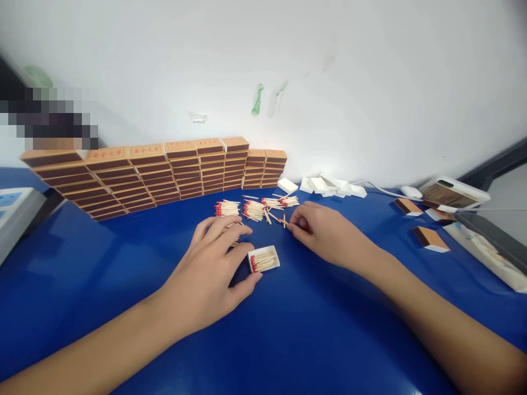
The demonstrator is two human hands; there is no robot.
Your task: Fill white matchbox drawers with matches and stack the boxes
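A white matchbox tray [276, 253] with red-headed matches [263, 260] lying in it rests on the blue table. The thumb and index finger of my left hand [212, 271] hold the tray by its left end, while its other fingers stretch over loose matches. Beyond the tray lie several small heaps of matches [254, 209] with their red heads mostly to the left. At the right edge of these heaps, my right hand [325, 230] is closed, its thumb and index finger pinching a match [284, 220]. Its other fingers are curled in.
Stacked matchboxes [185, 170] form a long wall at the back left. White empty trays [329, 185] lie against the wall. On the right are loose matchboxes [430, 240], a white cable [382, 191] and a pale packet [486, 255]. Part of a person [53, 123] shows at far left.
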